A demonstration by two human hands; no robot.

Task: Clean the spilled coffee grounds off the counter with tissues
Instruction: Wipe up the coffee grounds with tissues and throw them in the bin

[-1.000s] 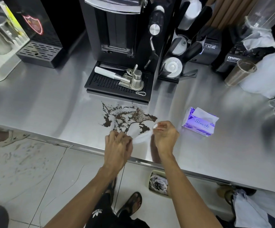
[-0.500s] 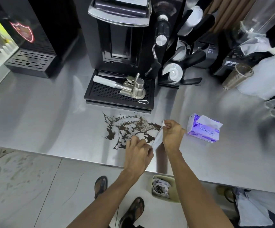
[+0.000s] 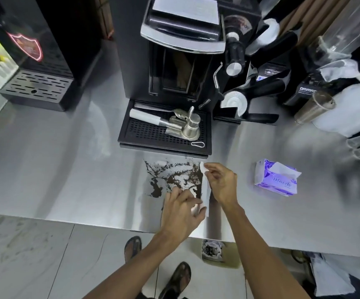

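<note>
- My right hand (image 3: 222,183) pinches the far end of the tissue (image 3: 204,190); my left hand (image 3: 181,209) pinches the near end.
- The tissue is stretched between them, its long axis pointing away from me, at the right edge of the coffee grounds (image 3: 174,176) on the counter (image 3: 67,169).

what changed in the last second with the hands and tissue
The right hand carried its end of the tissue back toward the drip tray; the left hand shifted right. Both keep hold of the tissue. Coffee grounds and tissue pack unchanged.
</note>
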